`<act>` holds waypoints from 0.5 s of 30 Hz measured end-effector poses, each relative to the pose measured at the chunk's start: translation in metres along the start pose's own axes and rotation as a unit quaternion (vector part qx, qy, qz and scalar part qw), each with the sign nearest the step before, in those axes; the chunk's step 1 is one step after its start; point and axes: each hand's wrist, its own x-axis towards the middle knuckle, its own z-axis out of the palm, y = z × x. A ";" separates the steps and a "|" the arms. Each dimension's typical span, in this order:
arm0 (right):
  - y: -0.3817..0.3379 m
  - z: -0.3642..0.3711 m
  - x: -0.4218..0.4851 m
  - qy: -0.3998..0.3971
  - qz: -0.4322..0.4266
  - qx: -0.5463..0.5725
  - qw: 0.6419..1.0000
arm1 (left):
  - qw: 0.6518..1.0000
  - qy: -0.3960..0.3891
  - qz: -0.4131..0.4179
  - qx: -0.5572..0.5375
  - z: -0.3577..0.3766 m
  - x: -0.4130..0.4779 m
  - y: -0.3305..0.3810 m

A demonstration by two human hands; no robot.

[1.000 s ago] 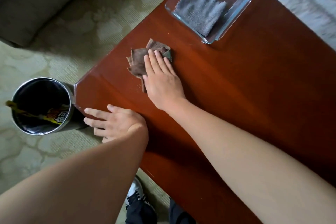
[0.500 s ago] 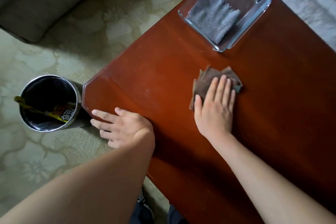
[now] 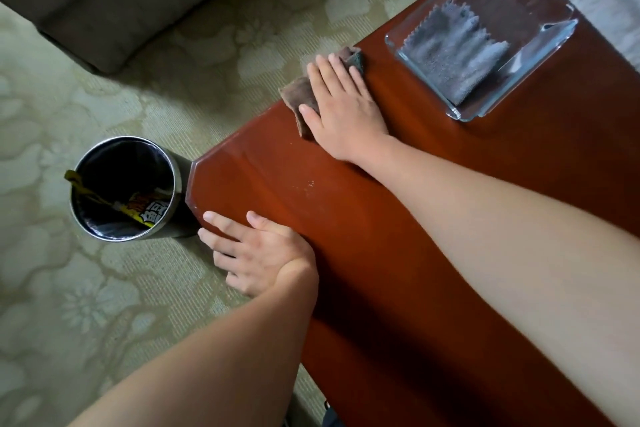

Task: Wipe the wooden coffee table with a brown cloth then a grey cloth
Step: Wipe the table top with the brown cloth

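The right hand (image 3: 341,104), fingers flat, is pressing the brown cloth (image 3: 299,94) on the bench (image 3: 381,218) edge, upper centre; the left hand (image 3: 256,250) is resting spread at its corner. The grey cloth (image 3: 457,52) is waiting in its tray (image 3: 540,55), upper right: second wipe likely remaining.

Only one printed thing is seen: a yellow wrapper (image 3: 147,215) lying inside the round metal bin (image 3: 177,177) on the floor. Large black characters with white outline, of East Asian script, are printed on it. They are partly hidden by the bin's rim and cannot be read with certainty. No other text, number or brand is found.
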 end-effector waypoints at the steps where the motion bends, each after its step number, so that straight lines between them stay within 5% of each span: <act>1: 0.004 0.001 -0.009 0.003 -0.007 -0.003 1.000 | 1.000 -0.001 -0.002 -0.002 0.000 0.000 0.000; 15: 0.028 0.033 -0.217 -0.053 0.069 -0.064 0.994 | 0.999 -0.029 -0.005 -0.031 -0.007 -0.003 -0.002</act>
